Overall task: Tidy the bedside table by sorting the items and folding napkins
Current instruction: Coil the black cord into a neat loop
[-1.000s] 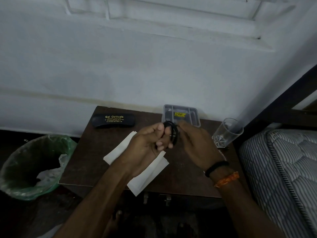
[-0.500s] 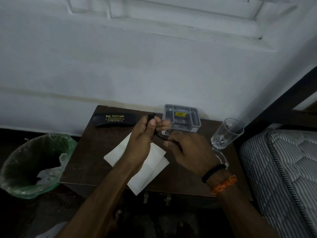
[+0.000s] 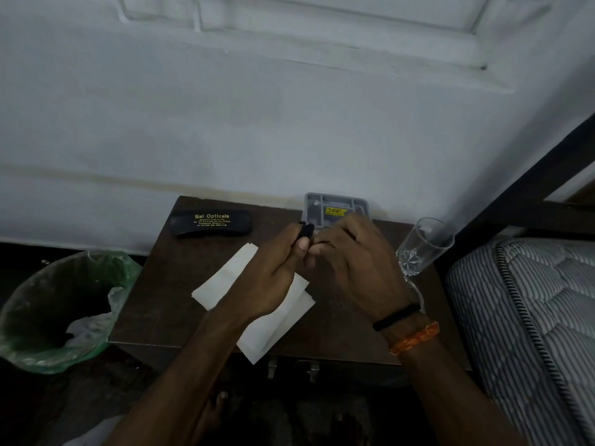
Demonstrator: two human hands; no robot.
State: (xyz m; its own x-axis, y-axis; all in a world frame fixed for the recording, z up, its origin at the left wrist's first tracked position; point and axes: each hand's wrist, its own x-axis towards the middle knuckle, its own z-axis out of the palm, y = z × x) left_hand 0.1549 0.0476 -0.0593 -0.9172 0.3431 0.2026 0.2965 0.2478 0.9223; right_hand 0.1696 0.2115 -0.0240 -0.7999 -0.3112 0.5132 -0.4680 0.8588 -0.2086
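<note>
A brown bedside table (image 3: 154, 300) is standing against a pale wall, carrying one white napkin (image 3: 225, 281), one black spectacle case (image 3: 211, 223), one empty glass (image 3: 421, 249) and one grey tray (image 3: 335, 206), while the left hand (image 3: 273, 278) and right hand (image 3: 357, 268) are together pinching a small black item (image 3: 306, 228) just near the tray.

Single head-worn view, looking forward and down, close over bedside table (image 3: 154, 304), wall behind
</note>
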